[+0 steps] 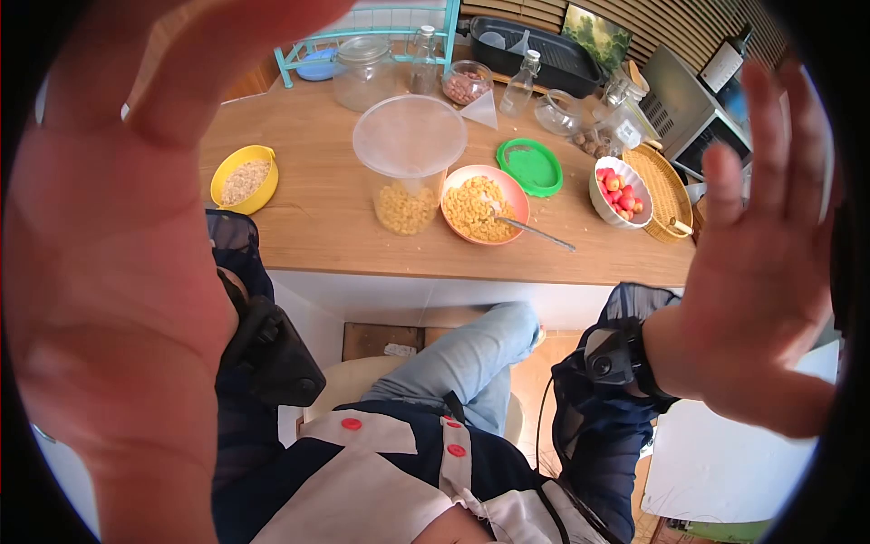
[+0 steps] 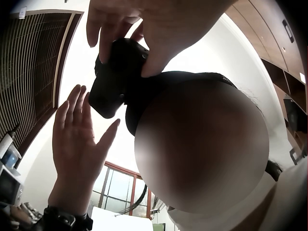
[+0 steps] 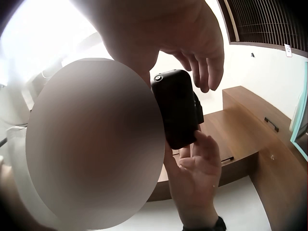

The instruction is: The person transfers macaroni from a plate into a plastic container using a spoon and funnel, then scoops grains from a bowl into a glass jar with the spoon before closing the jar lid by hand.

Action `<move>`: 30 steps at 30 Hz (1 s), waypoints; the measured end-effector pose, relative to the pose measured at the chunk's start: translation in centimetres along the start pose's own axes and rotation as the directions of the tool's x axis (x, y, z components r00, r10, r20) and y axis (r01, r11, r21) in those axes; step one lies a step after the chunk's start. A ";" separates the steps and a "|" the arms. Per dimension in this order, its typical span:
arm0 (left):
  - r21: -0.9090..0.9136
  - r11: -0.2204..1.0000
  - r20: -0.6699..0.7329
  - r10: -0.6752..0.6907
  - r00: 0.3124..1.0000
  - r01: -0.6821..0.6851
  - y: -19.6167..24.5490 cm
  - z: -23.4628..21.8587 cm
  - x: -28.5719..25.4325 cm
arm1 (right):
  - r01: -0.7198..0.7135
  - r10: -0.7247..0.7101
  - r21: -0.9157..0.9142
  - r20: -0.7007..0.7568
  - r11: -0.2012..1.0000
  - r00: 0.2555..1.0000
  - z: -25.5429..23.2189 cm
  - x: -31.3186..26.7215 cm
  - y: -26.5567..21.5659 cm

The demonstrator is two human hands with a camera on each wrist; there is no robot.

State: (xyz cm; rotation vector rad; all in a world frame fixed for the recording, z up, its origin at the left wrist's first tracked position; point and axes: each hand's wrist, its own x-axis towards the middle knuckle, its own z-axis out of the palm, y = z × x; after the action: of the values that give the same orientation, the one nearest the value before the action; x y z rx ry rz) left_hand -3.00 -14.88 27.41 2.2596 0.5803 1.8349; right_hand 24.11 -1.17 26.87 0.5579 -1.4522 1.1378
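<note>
In the left wrist view, the black camera point(image 2: 118, 79) sat just under your left hand point(image 2: 168, 24), thumb and fingers parted above it; I could not tell whether they touched it. Your right hand point(image 2: 79, 149) stood to the camera's other side, fingers straight, holding nothing, with a bright gap between. The camera's long axis leaned.

In the right wrist view, the camera was close to upright, its lower end right by your left fingertips. Your blurred head point(image 3: 96, 144) crowded one long edge, so the room lay along the opposite edge.

In the head view, your palms flanked the camera, the left nearer (it loomed large) and loosely spread, nothing visibly gripped. Ahead of and below the camera lay the table point(image 1: 313, 168) and a pasta bowl point(image 1: 523, 193), well apart from your hands.
</note>
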 end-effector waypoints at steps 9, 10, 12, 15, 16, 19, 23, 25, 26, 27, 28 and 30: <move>0.066 0.993 -0.159 0.110 0.981 -0.101 -1.9 0.0 -0.8 | -0.275 0.113 -0.493 -0.333 0.826 0.936 -1.4 -3.2 -0.6; 0.056 0.994 -0.157 0.105 0.982 -0.097 -2.0 -0.1 -0.5 | -0.111 0.010 -0.424 -0.234 0.899 0.972 -1.1 -2.7 -0.5; 0.185 0.982 -0.078 0.063 0.995 -0.048 -2.0 -0.3 0.3 | 0.145 -0.190 -0.295 -0.132 0.944 0.973 -0.6 -1.2 -0.7; 0.163 0.986 -0.085 0.052 0.995 -0.038 -2.7 0.3 0.6 | 0.230 -0.271 -0.261 -0.130 0.937 0.954 -0.2 -0.7 -0.9; 0.159 0.987 -0.093 0.047 0.995 -0.032 -4.0 2.9 2.3 | 0.229 -0.270 -0.261 -0.132 0.938 0.954 -0.1 -0.6 -0.8; 0.142 0.990 -0.118 0.025 0.993 -0.008 -3.9 4.2 2.0 | 0.218 -0.261 -0.262 -0.141 0.940 0.955 0.2 -0.6 -0.6; 0.112 0.994 -0.155 -0.003 0.988 0.021 -3.5 4.2 0.8 | 0.199 -0.245 -0.268 -0.148 0.942 0.958 0.4 -0.5 -0.7; 0.098 0.994 -0.166 -0.024 0.986 0.041 -3.7 2.9 0.2 | 0.190 -0.239 -0.270 -0.162 0.944 0.958 0.6 -0.6 -0.5; 0.092 0.994 -0.178 -0.035 0.983 0.053 -3.3 1.6 -0.7 | 0.181 -0.230 -0.268 -0.165 0.946 0.959 0.7 -0.6 -0.5; 0.085 0.994 -0.194 -0.045 0.980 0.063 -3.3 4.5 -0.1 | 0.171 -0.220 -0.266 -0.164 0.949 0.962 0.7 -0.6 -0.5; 0.075 0.994 -0.212 -0.062 0.975 0.080 -3.0 4.3 -0.8 | 0.153 -0.202 -0.265 -0.167 0.952 0.965 0.8 -0.5 -0.6; 0.070 0.992 -0.229 -0.084 0.970 0.103 -3.0 1.2 -2.0 | 0.142 -0.191 -0.256 -0.178 0.956 0.965 1.0 -0.6 -0.4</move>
State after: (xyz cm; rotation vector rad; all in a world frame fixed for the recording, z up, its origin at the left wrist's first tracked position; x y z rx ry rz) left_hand -2.77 -12.81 24.17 2.0446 0.7971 2.0709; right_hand 24.11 -2.31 26.53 0.3753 -1.3174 0.8435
